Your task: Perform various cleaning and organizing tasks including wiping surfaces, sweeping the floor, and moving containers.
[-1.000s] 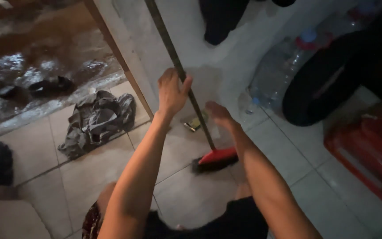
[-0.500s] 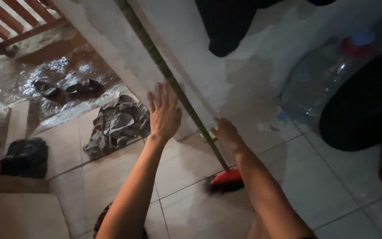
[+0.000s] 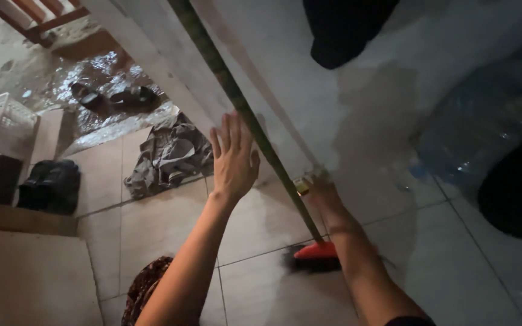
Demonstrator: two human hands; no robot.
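Green and slightly banded, the long broom handle (image 3: 237,99) is leaning against the pale wall (image 3: 357,102), running down to the red broom head (image 3: 315,252) with dark bristles sitting on the tiled floor (image 3: 261,223). The left hand (image 3: 233,158) is hovering just beside the handle with fingers spread wide, palm facing the stick, gripping nothing. The right hand (image 3: 320,188) is reaching low, right against the lower part of the handle; it is blurred and partly hidden, so I cannot tell whether its fingers are closing on anything, though a small yellowish object (image 3: 301,186) is showing at it. The stick is looking stiff, thin and light, head-heavy at the bottom, and likely to slide sideways along the smooth wall; mid-shaft, where the open hand is hanging, seems the steadiest place to take it. Off to the left, a crumpled grey cloth (image 3: 170,156) is lying near the doorway, with dark sandals (image 3: 113,96) on wet ground outside, and a big clear water bottle (image 3: 484,133) is standing at the right.
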